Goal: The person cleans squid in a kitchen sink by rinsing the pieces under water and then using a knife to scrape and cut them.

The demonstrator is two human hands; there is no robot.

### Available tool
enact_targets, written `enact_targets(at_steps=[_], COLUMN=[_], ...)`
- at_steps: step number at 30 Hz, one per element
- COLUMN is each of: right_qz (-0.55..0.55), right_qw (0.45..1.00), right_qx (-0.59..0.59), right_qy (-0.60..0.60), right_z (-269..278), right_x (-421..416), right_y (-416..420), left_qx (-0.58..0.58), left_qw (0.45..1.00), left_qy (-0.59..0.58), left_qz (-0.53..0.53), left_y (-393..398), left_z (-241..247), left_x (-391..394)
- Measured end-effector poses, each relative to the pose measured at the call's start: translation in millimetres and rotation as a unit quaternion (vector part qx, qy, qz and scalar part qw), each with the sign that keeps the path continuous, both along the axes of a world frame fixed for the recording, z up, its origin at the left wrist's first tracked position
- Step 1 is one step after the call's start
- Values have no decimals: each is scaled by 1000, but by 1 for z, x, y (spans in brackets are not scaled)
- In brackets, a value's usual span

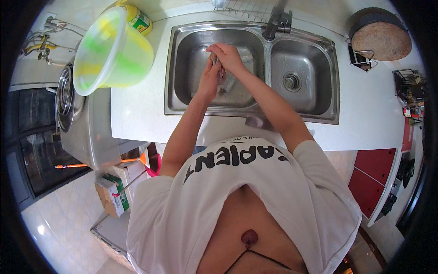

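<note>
Both hands are over the left basin of a double stainless-steel sink [186,44]. Between them is a small, wet-looking piece of food [222,73], brownish and pink, possibly fish or meat; the fingers hide much of it. My left hand [209,82] grips it from the near left side. My right hand [230,59] closes on its upper part from the right, fingers pointing left. Below the hands, something pale and translucent [230,84], perhaps water or thin plastic, lies in the basin. The black faucet [273,24] stands behind, between the two basins.
A translucent green-and-yellow bucket [137,58] stands left of the sink, a yellow container [142,24] behind it. The right basin has a drain strainer [291,82]. A flat grey object [260,122] lies at the sink's front edge. A round wooden board [381,41] leans at the back right.
</note>
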State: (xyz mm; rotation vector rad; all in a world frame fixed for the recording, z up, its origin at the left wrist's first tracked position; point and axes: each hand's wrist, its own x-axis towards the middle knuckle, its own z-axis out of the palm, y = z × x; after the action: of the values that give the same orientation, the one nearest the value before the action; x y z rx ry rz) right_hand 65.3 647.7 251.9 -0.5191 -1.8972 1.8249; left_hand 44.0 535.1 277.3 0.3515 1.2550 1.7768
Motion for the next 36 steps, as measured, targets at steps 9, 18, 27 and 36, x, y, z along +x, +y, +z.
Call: enact_targets(at_steps=[9,18,27,36], right_qz=[18,0,27,32], right_qw=[968,965,986,977], right_qx=[-246,-258,153,193], right_qy=[50,54,-56,-80], right_z=[20,2,21,31], right_x=[12,25,36,36], right_y=[-8,21,-12,-18], left_qx=[-26,-5,-7,-15], left_qw=[998,998,998,963], left_qy=[-55,-46,41,266], left_qz=[1,47,51,45], left_y=[-9,-19,-18,-16], left_z=[6,-7,-4,-14], left_x=[-15,-13,0,1])
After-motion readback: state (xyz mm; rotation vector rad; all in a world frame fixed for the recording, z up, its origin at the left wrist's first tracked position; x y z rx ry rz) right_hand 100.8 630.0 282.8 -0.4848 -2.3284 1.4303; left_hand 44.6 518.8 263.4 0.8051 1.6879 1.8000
